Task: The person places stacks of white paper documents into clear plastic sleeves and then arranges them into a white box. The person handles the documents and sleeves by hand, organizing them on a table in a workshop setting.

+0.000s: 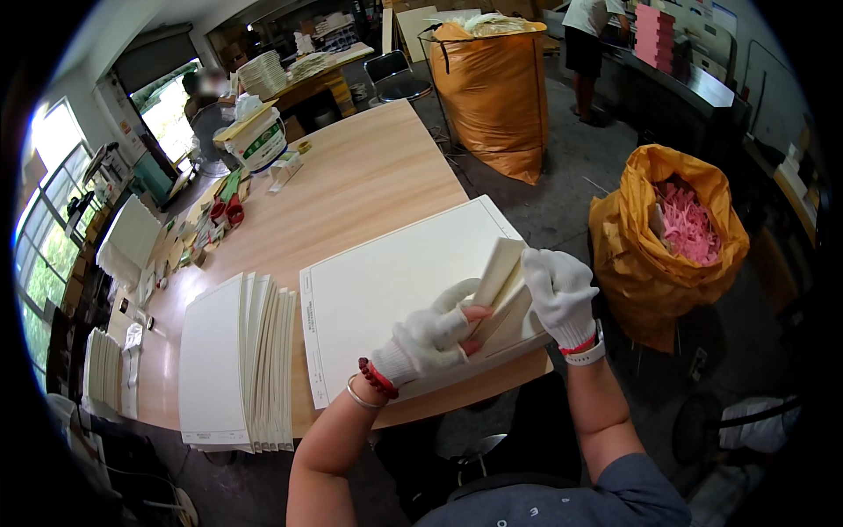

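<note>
A stack of large cream paper sheets (pixel 395 272) lies on the table in front of me. Over its right end, narrow cream paper strips (pixel 499 270), bent or folded, stand up at a slant. My left hand (pixel 430 338), in a white knit glove with bare fingertips, pinches the strips from the left side. The gloved right hand (pixel 559 294) is closed at their right edge, its fingers curled; what lies inside them is partly hidden. Left of this stack, a fanned pile of similar cream sheets (pixel 215 369) lies near the table's front edge.
The wooden table (pixel 378 167) carries a white bucket (pixel 259 145), tape rolls (pixel 230 211) and small tools at far left. To the right on the floor, an orange sack (pixel 650 299) holds pink scraps. A taller orange sack (pixel 492 97) stands behind; another person (pixel 587 44) is farther back.
</note>
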The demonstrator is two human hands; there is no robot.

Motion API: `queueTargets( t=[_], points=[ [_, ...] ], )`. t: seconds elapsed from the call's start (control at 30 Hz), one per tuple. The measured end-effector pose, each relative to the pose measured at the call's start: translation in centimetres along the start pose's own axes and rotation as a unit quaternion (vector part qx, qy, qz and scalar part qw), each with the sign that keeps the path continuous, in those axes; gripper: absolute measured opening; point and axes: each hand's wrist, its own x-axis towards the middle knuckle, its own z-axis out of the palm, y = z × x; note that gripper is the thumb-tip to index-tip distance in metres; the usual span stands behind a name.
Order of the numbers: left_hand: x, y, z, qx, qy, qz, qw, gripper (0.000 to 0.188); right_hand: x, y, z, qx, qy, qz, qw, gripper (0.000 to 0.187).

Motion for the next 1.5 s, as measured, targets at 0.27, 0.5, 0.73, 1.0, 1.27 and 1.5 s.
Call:
queueTargets(
  t=[0.27,0.5,0.73,1.0,1.27,1.5],
  points=[
    [0.0,0.0,-0.2,0.009,-0.062,-0.070,0.996,0.041,-0.1,0.0,0.2,-0.053,-0.028,0.006,0.998,0.029],
    [-0.2,-0.4,0.5,-0.006,-0.004,-0.028,1.000,0.050,-0.1,0.0,0.1,-0.045,-0.002,-0.019,0.999,0.032],
    [-0.2,0.5,0.2,0.067,-0.013,-0.024,0.997,0.046,0.1,0.0,-0.9,0.019,-0.029,-0.056,0.998,0.025],
    [1.1,0.2,1.1,0.186,-0.007,0.001,0.983,0.036,-0.7,0.7,-0.3,0.096,-0.010,-0.011,0.995,0.025],
    [1.0,-0.3,0.8,0.168,-0.005,-0.004,0.986,0.034,-0.8,0.3,-0.4,-0.022,0.015,-0.048,0.998,0.030],
    [1.4,1.5,0.0,0.112,-0.040,-0.112,0.987,0.047,-0.7,0.2,-0.5,0.002,0.012,-0.022,1.000,0.025]
  ],
)
